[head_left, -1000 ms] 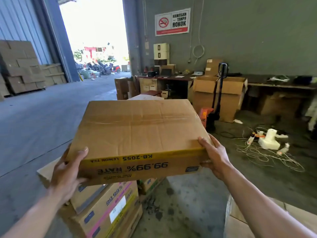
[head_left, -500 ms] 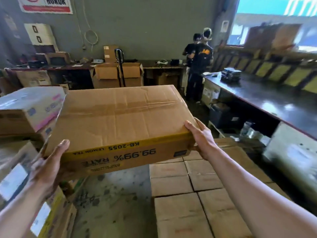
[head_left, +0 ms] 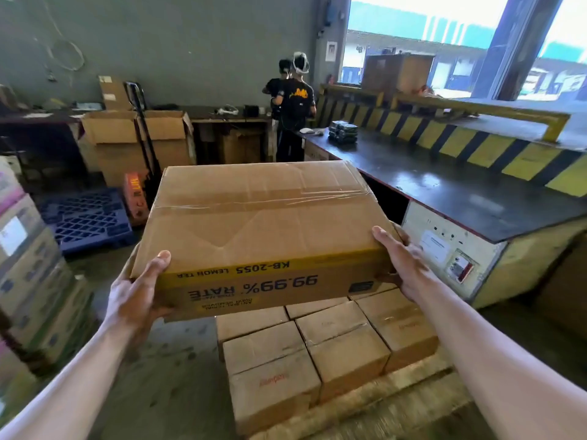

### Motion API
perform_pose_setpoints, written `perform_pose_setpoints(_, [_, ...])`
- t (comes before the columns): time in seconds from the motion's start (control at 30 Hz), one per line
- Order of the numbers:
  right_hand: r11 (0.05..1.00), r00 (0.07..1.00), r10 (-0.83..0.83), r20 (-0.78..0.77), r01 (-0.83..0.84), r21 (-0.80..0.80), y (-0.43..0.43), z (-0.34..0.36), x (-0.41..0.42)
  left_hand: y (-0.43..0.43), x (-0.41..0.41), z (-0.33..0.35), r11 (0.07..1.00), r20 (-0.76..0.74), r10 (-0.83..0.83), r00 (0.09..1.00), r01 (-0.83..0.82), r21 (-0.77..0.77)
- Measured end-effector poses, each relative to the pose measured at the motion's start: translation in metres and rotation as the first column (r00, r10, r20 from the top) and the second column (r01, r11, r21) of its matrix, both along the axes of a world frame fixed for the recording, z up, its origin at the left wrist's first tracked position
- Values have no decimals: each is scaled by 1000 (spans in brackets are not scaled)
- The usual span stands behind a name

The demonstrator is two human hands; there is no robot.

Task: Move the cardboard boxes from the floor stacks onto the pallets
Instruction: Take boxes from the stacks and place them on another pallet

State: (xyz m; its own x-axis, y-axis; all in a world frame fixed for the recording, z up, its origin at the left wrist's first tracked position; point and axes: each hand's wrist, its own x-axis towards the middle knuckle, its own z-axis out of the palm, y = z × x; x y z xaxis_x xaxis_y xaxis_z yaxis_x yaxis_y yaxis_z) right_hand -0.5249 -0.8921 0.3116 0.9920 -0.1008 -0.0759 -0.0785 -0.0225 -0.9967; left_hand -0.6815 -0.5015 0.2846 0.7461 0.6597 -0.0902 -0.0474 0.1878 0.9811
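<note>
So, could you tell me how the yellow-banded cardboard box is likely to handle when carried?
Probably fairly stiff: the cardboard box shows no sag, though held only at its near corners by the left hand and right hand. Its creased top may dent under pressure.

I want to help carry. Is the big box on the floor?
No, the left hand and right hand hold the box up over smaller boxes.

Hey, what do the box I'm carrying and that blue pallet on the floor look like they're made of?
The box is brown cardboard, matte and creased, sealed with glossy clear tape. The blue pallet is probably moulded plastic, judging by its uniform colour and open grid.
</note>
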Motion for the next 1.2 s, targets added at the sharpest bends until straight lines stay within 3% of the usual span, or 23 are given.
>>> perform_pose_setpoints(0.33, [999, 997, -46, -69, 46, -4, -115, -57, 25, -111, 36, -33, 998, -63, -63, 996, 63, -2])
perform_pose_setpoints(0.7, [997, 967, 20, -256, -39, -71, -224, -154, 97, -244, 78, -144, 987, -268, 55, 962, -92, -129])
perform_pose_setpoints(0.83, [994, 957, 46, -285, -73, -85, -224, -193, 127, -250, 98, -182, 980, -350, 53, 935, -115, -160])
perform_pose_setpoints(1.2, [990, 947, 38, -318, -78, -115, -184, -298, 234, -212, 186, -297, 958, -401, -55, 914, -65, -279])
